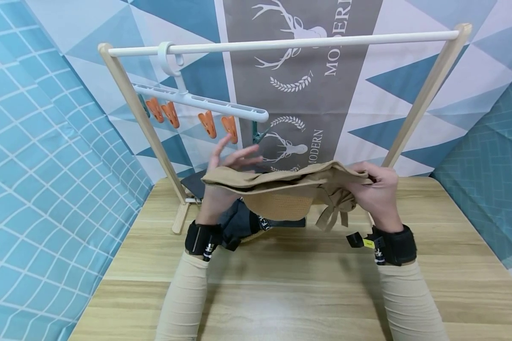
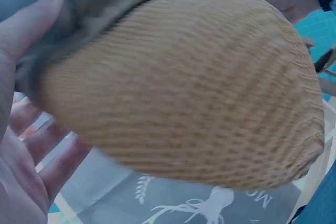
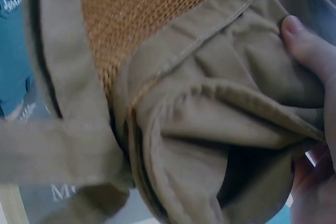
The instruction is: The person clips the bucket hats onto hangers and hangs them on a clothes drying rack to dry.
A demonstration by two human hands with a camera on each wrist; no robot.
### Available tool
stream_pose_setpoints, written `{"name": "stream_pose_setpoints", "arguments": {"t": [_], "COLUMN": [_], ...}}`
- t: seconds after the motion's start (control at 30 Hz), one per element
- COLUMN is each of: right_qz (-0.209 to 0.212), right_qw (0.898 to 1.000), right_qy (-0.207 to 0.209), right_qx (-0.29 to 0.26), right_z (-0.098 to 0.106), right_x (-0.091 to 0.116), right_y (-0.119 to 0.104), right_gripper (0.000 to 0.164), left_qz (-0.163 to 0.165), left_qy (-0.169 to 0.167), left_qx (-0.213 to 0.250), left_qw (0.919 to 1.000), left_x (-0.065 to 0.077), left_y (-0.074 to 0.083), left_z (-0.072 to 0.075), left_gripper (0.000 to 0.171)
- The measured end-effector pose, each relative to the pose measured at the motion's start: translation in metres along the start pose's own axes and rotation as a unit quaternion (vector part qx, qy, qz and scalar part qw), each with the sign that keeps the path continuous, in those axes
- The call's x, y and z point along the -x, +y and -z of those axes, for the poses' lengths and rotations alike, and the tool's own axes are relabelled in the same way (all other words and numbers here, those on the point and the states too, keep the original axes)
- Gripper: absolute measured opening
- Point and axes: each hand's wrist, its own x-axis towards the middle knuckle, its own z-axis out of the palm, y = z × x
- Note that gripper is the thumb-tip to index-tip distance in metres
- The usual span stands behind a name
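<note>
- Right hand (image 1: 375, 187) pinches the sun hat (image 1: 288, 189) near its bow (image 1: 340, 201)
- Left hand (image 1: 219, 200): grip spread wide at its other end
- Hat partly hides dark cloth (image 1: 239, 220) on bench (image 1: 281, 284)

woven hat (image 2: 199, 93) | cloth brim (image 2: 100, 3) | hands (image 2: 21, 171) at opposite sides | deer print (image 2: 212, 208) behind

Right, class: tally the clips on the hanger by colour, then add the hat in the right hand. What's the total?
Orange clips: 4
Green clips: 2 (one partly hidden)
Hat: 1
Total: 7
</note>
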Motion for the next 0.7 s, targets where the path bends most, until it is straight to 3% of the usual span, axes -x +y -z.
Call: {"name": "stream_pose_setpoints", "arguments": {"t": [0.17,0.4,0.5,0.6,0.7], "right_qz": [-0.003,0.002,0.008,0.020,0.042], "right_qw": [0.999,0.995,0.993,0.991,0.989], "right_qy": [0.016,0.015,0.011,0.006,-0.009], "right_qx": [0.044,0.097,0.117,0.129,0.141], "right_z": [0.008,0.013,0.012,0.009,0.006], "right_x": [-0.003,-0.005,-0.004,-0.004,-0.002], "right_y": [-0.002,-0.004,-0.003,-0.002,0.000], "right_gripper": [0.006,0.005,0.006,0.011,0.033], "left_qz": [-0.023,-0.019,-0.009,-0.009,-0.013], "left_qy": [0.034,0.008,-0.010,-0.025,-0.039], "left_qx": [-0.077,-0.203,-0.283,-0.371,-0.428], "left_qw": [0.9962,0.9790,0.9589,0.9282,0.9029], "left_x": [0.000,0.000,0.000,0.000,-0.001], "left_y": [0.008,0.016,0.019,0.021,0.023], "left_z": [0.012,0.019,0.017,0.014,0.009], "left_gripper": [0.123,0.112,0.112,0.112,0.109]}}
